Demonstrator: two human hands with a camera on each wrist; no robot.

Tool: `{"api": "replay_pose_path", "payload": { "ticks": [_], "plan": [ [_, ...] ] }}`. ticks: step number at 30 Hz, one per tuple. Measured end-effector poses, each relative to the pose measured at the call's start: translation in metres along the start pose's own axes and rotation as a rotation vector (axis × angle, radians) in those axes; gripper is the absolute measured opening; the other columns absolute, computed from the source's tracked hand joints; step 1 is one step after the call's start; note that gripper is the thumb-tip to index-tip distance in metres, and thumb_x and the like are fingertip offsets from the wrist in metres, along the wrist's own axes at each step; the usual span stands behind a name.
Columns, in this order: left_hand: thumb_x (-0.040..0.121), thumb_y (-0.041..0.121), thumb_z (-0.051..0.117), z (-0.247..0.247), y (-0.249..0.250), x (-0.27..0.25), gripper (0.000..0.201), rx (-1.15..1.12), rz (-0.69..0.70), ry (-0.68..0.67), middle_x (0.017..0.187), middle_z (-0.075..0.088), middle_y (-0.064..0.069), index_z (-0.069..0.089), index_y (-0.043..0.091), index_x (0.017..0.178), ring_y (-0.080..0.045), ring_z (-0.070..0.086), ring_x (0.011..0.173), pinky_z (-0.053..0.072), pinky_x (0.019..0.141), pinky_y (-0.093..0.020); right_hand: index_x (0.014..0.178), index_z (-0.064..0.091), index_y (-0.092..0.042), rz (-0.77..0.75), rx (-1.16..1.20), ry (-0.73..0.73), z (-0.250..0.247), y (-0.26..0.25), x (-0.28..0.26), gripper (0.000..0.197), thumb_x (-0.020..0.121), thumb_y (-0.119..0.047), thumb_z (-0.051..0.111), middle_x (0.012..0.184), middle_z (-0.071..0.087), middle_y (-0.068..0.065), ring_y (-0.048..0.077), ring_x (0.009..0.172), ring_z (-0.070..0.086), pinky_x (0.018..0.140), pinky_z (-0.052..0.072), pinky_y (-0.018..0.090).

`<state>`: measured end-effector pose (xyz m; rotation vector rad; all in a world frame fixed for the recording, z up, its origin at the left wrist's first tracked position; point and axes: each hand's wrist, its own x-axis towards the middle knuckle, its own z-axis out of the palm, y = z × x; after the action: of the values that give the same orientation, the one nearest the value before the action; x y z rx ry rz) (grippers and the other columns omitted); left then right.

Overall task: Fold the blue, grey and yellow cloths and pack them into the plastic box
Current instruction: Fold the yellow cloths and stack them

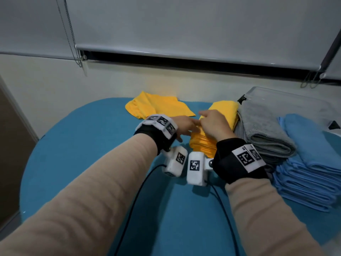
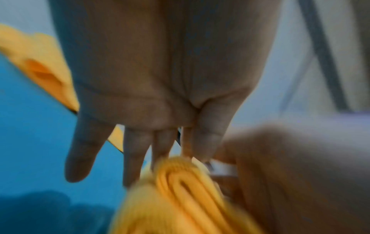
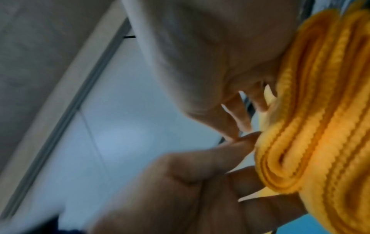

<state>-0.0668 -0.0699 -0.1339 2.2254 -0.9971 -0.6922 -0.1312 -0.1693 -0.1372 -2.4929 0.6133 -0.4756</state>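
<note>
— So, what lies on the blue worktop (image 1: 92, 154), starting at the left?
— One loose yellow cloth (image 1: 158, 105) at the far edge. Next, the left hand (image 1: 184, 124), fingers (image 2: 136, 152) straight, touches the side of the folded yellow stack (image 1: 217, 130).
— And the right hand (image 1: 214, 124)?
— It rests flat on top of that stack, fingers relaxed.
— Further right?
— Folded grey cloths (image 1: 265, 130), then folded blue cloths (image 1: 310, 159), with the plastic box (image 1: 287, 96) behind them.

No readable text, brand or no. anywhere. Only black-white square code markers on the wrist bands (image 1: 247, 157) and camera blocks (image 1: 195, 165); small print there is too blurred.
</note>
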Motion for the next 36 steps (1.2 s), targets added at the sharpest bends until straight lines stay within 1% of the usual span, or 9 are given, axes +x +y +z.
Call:
{"api": "replay_pose_path", "payload": {
  "ticks": [3, 6, 10, 13, 21, 24, 29, 33, 36],
  "plan": [
    [0.099, 0.009, 0.042, -0.032, -0.024, 0.000, 0.035, -0.198, -0.106, 0.141, 0.137, 0.051, -0.011, 0.049, 0.010, 0.133, -0.028, 0.052, 0.123, 0.044, 0.093, -0.039, 0.124, 0.058, -0.002, 0.069, -0.201, -0.157, 0.008, 0.000, 0.005, 0.037, 0.095, -0.005, 0.035, 0.130, 0.056, 0.017, 0.035, 0.118, 0.051, 0.100, 0.044, 0.043],
    [0.097, 0.013, 0.048, -0.062, -0.058, 0.020, 0.042, 0.209, -0.238, 0.294, 0.146, 0.038, -0.011, 0.045, 0.021, 0.138, -0.032, 0.043, 0.128, 0.043, 0.095, -0.035, 0.124, 0.056, -0.010, 0.087, -0.289, -0.108, 0.010, -0.009, 0.011, 0.033, 0.097, -0.009, 0.037, 0.129, 0.052, 0.015, 0.038, 0.119, 0.044, 0.096, 0.039, 0.044],
    [0.096, 0.034, 0.049, -0.082, -0.096, 0.038, 0.046, 0.630, -0.416, 0.068, 0.158, -0.004, -0.001, 0.033, 0.052, 0.135, -0.033, 0.000, 0.146, 0.020, 0.114, -0.050, 0.125, 0.058, -0.020, 0.062, -0.323, -0.257, 0.022, -0.013, 0.011, 0.032, 0.097, -0.026, 0.044, 0.140, 0.044, 0.010, 0.037, 0.135, 0.024, 0.107, 0.025, 0.054],
    [0.095, 0.037, 0.050, -0.082, -0.104, 0.044, 0.056, 0.624, -0.422, 0.061, 0.158, -0.005, -0.006, 0.028, 0.031, 0.147, -0.033, 0.009, 0.145, 0.027, 0.105, -0.043, 0.118, 0.063, -0.020, 0.088, -0.335, -0.306, 0.029, -0.004, 0.011, 0.036, 0.098, -0.041, 0.042, 0.144, 0.041, 0.007, 0.036, 0.142, 0.010, 0.111, 0.012, 0.058],
    [0.098, 0.023, 0.046, -0.080, -0.077, 0.012, 0.052, 0.232, -0.180, 0.398, 0.153, 0.028, -0.006, 0.029, 0.013, 0.146, -0.024, 0.029, 0.139, 0.025, 0.108, -0.030, 0.115, 0.065, -0.016, 0.031, -0.237, -0.163, 0.031, 0.001, 0.008, 0.033, 0.095, -0.037, 0.049, 0.132, 0.051, 0.007, 0.035, 0.136, 0.023, 0.109, 0.020, 0.053],
    [0.097, 0.021, 0.049, -0.070, -0.068, -0.020, 0.044, 0.112, -0.047, 0.447, 0.146, 0.040, 0.000, 0.042, 0.018, 0.140, -0.019, 0.036, 0.135, 0.027, 0.103, -0.024, 0.097, 0.070, -0.003, -0.161, 0.008, 0.063, 0.032, -0.016, 0.007, 0.041, 0.096, -0.038, 0.049, 0.097, 0.065, 0.015, 0.032, 0.099, 0.055, 0.084, 0.044, 0.039],
    [0.093, -0.003, 0.046, -0.028, -0.047, -0.075, 0.038, -0.254, 0.187, 0.248, 0.098, 0.060, -0.007, 0.053, 0.006, 0.129, -0.012, 0.059, 0.079, 0.047, 0.065, -0.013, 0.099, 0.060, -0.005, 0.143, 0.784, -0.363, 0.045, -0.057, -0.014, 0.061, 0.091, -0.062, 0.039, 0.078, 0.062, 0.009, 0.026, 0.070, 0.062, 0.065, 0.055, 0.035],
    [0.093, 0.003, 0.048, -0.021, -0.059, -0.103, 0.027, -0.506, 0.246, 0.031, 0.090, 0.071, -0.008, 0.065, 0.017, 0.110, -0.018, 0.070, 0.069, 0.055, 0.074, -0.030, 0.090, 0.055, -0.009, 0.166, 0.995, -0.003, 0.061, -0.048, -0.019, 0.015, 0.090, -0.024, 0.059, 0.088, 0.061, 0.010, 0.026, 0.081, 0.057, 0.074, 0.049, 0.040],
    [0.091, 0.009, 0.054, -0.032, -0.075, -0.102, 0.014, -0.691, 0.239, 0.444, 0.074, 0.070, -0.002, 0.066, 0.015, 0.093, -0.015, 0.064, 0.053, 0.051, 0.057, -0.026, 0.071, 0.049, -0.015, 0.157, 1.104, 0.084, 0.056, -0.044, -0.023, 0.018, 0.087, -0.015, 0.056, 0.073, 0.046, 0.002, 0.019, 0.075, 0.044, 0.069, 0.036, 0.037]
  ]
}}
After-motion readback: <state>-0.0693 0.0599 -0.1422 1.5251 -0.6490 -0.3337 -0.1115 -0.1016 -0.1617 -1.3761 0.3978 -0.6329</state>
